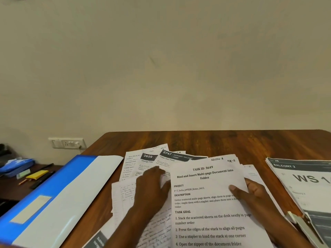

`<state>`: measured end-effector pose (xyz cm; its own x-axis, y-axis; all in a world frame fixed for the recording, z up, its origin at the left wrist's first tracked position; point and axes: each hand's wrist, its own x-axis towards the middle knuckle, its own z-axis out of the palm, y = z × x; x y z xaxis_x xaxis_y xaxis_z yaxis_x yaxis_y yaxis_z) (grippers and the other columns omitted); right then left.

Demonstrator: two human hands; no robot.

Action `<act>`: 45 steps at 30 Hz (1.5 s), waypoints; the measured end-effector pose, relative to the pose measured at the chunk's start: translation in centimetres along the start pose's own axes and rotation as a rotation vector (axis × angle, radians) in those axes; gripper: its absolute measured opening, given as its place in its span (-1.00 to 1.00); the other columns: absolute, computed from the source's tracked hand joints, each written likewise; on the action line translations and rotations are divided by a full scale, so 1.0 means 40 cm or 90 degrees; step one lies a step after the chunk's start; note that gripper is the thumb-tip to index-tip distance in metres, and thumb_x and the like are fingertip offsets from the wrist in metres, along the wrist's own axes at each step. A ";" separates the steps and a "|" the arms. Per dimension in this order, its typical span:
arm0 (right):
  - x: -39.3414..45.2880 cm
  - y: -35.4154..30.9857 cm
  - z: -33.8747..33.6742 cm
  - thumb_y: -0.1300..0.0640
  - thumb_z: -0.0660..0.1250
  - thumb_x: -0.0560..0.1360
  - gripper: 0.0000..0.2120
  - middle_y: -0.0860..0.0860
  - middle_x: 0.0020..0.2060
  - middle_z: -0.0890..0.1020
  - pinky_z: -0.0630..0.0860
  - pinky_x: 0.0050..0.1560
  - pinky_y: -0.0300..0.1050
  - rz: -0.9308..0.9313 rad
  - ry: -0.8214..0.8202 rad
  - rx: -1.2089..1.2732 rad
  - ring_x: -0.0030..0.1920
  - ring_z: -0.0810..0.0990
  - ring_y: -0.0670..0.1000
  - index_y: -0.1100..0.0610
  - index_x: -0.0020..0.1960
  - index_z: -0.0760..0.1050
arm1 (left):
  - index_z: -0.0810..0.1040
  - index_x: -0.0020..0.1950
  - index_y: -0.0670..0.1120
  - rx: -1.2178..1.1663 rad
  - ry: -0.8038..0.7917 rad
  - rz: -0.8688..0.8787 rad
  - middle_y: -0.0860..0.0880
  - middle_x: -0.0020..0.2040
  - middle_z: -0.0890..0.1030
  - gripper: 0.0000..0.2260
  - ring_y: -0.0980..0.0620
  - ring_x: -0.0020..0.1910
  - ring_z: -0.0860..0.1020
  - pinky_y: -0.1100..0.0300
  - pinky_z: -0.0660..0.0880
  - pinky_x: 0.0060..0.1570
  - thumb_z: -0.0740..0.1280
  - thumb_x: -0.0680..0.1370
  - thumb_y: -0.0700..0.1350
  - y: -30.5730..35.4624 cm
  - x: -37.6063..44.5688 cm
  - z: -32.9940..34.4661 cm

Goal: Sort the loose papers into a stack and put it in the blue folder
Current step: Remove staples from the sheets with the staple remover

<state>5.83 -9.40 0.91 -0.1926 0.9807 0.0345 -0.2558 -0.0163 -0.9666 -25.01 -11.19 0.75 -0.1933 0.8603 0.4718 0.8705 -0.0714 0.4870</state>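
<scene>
Several loose papers (161, 169) lie fanned across the middle of the bench (232, 142). Right hand (250, 192) pinches the top printed sheet (209, 203), thumb on top; left hand (152, 187) rests flat, fingers spread, on the papers. Blue folder (53, 194) lies open at the bench's left edge.

A wooden table (232, 142) stands against a plain wall (161, 59). A stapler (302, 224) lies near its right edge. Left, a wall socket (66, 143) (white, plug inserted), and on a lower dark shelf (10, 183), a yellow notepad (37, 174) and blue pouch (16, 164).
</scene>
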 end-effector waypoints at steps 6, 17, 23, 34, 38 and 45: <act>-0.014 -0.024 0.006 0.41 0.30 0.60 -0.80 0.07 -0.14 0.79 0.64 -0.35 -0.22 0.024 0.010 -0.036 -0.23 0.78 0.03 0.19 0.08 0.62 | 0.02 0.72 0.00 0.202 -0.244 -0.142 -0.05 0.73 0.02 -0.09 -0.07 0.71 -0.02 -0.31 -0.09 0.62 -0.12 0.52 0.54 -0.051 0.049 0.015; -0.011 -0.027 0.005 0.34 0.36 0.58 -0.84 0.06 -0.14 0.79 0.64 -0.36 -0.19 0.020 0.008 -0.018 -0.22 0.78 0.07 0.21 0.13 0.61 | 0.63 0.08 0.13 -0.056 0.023 -0.303 0.21 -0.01 0.68 -0.83 0.09 -0.03 0.63 -0.21 0.38 0.41 0.44 0.57 0.17 -0.042 0.096 0.011; -0.007 -0.021 0.003 0.39 0.31 0.60 -0.82 0.08 -0.15 0.79 0.65 -0.36 -0.18 0.031 0.020 -0.027 -0.23 0.78 0.07 0.19 0.09 0.61 | 0.70 -0.05 0.03 -0.250 0.079 -0.337 0.10 -0.13 0.73 -0.84 0.04 -0.22 0.71 0.17 0.58 -0.20 0.41 0.63 0.06 -0.047 0.107 -0.018; 0.006 -0.004 0.006 0.20 0.59 0.43 -0.65 0.12 -0.07 0.79 0.67 -0.24 -0.18 0.000 0.023 0.005 -0.10 0.79 0.09 0.26 0.16 0.62 | 0.73 0.08 -0.02 -0.522 0.111 -0.332 0.04 -0.01 0.78 -0.88 -0.03 -0.02 0.75 -0.09 0.68 0.13 0.48 0.59 -0.02 -0.078 0.079 -0.034; 0.012 0.012 -0.009 0.03 0.68 0.23 -0.38 0.19 0.05 0.76 0.72 -0.09 -0.05 0.004 0.018 -0.009 0.00 0.78 0.17 0.24 0.21 0.62 | 0.73 0.08 -0.03 -0.570 0.094 -0.340 -0.05 0.06 0.77 -0.78 -0.14 0.05 0.75 -0.24 0.63 0.20 0.52 0.53 0.06 -0.105 0.083 -0.023; 0.018 0.016 -0.009 0.23 0.48 0.46 -0.66 0.14 0.03 0.77 0.64 0.08 0.12 -0.010 0.039 -0.027 0.00 0.78 0.13 0.24 0.22 0.63 | 0.72 0.09 -0.05 -0.588 0.102 -0.355 -0.06 0.05 0.77 -0.79 -0.14 0.03 0.75 -0.19 0.65 0.16 0.52 0.52 0.02 -0.109 0.090 -0.017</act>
<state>5.85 -8.62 0.22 -0.1306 0.9908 0.0350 -0.2174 0.0058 -0.9761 -29.80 -8.14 0.82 -0.5703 0.8184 0.0705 -0.0214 -0.1006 0.9947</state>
